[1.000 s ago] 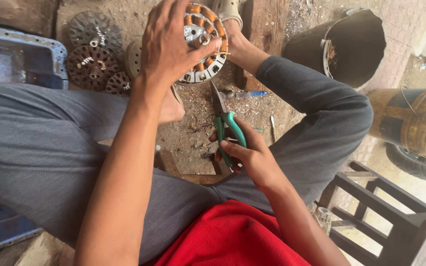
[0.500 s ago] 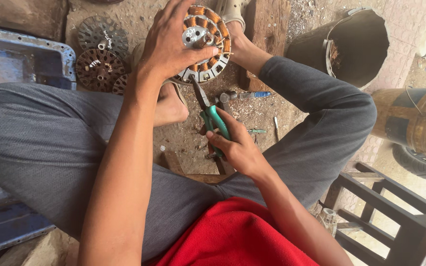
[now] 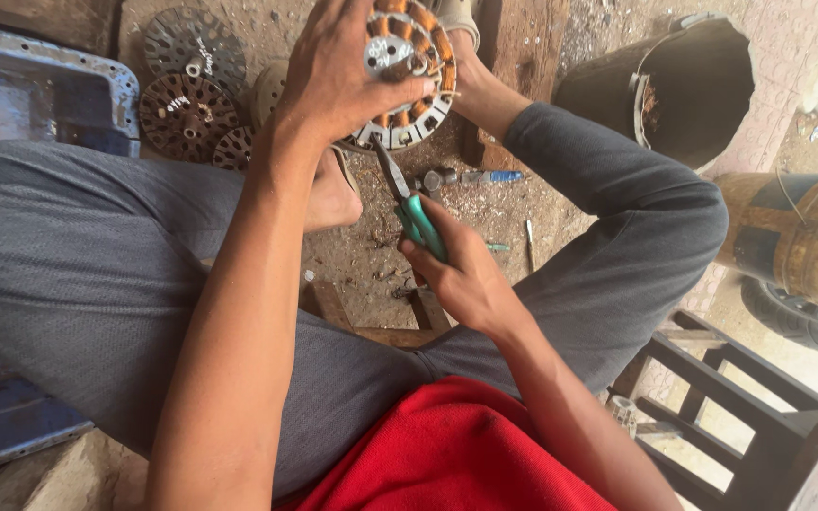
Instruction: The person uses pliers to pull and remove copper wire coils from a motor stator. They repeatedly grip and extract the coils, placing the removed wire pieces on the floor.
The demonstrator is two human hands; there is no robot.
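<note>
We see our left hand (image 3: 338, 71) spread over a round motor stator (image 3: 409, 80) at the far middle of the scene, fingers (image 3: 400, 95) clamped on its rim and hub; copper-coloured windings ring its steel core. The stator sits above the dirt floor (image 3: 485, 213), between our bent knees in grey trousers (image 3: 68, 284).

Our right hand (image 3: 461, 274) is nearer to us, fingers wrapped tight around the green-handled pliers (image 3: 409, 203). The pliers' metal tip points far and left, reaching the near edge of the stator; we cannot tell whether it grips anything there.

To the far left lie more round metal motor parts (image 3: 186, 104), dark and slotted, beside a blue-grey metal tray (image 3: 40, 90). A small blue-handled tool (image 3: 485, 176) lies on the floor just right of the pliers.

At the far right stands a dark bucket (image 3: 684, 90), tilted with its mouth toward us, and right of it a worn yellow-and-black pail (image 3: 807, 237). A dark wooden stool (image 3: 759, 416) stands near right. Our red shirt (image 3: 456, 454) fills the near edge. We can make out no packages, labels or signs.
</note>
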